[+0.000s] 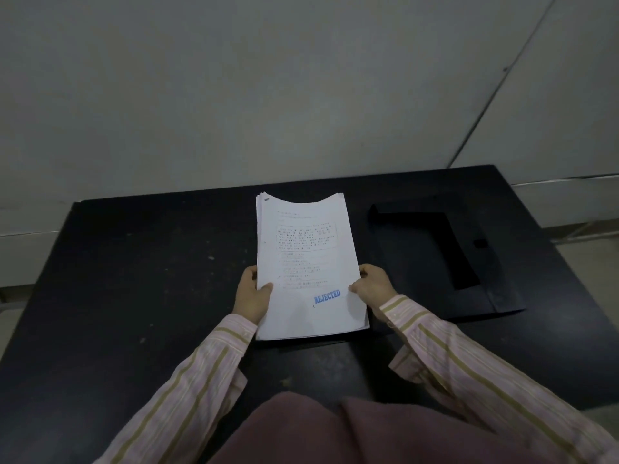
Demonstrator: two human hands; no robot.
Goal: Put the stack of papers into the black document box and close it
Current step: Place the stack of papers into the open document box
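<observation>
Head view:
Papers (306, 262): held over the black table (134, 279), just left of the open box (445, 259).
Left hand (251, 293): clamped on the left edge.
Right hand (373, 284): clamped on the right edge.
Stamp (327, 297): blue "REJECTED" (top sheet).
Doing it well: keep edges squared, carry right, lower flat into the tray, then fold the lid.

Left hand (252, 295): forearm reaching forward from lower left, striped sleeve to the wrist; thumb on top of the papers (306, 262) at their left edge, fingers curled beneath, gripping. Right hand (372, 285): forearm reaching in from lower right, same striped sleeve; thumb pressed on the papers' right edge, fingers folded under, gripping. Hands level, facing each other.
</observation>
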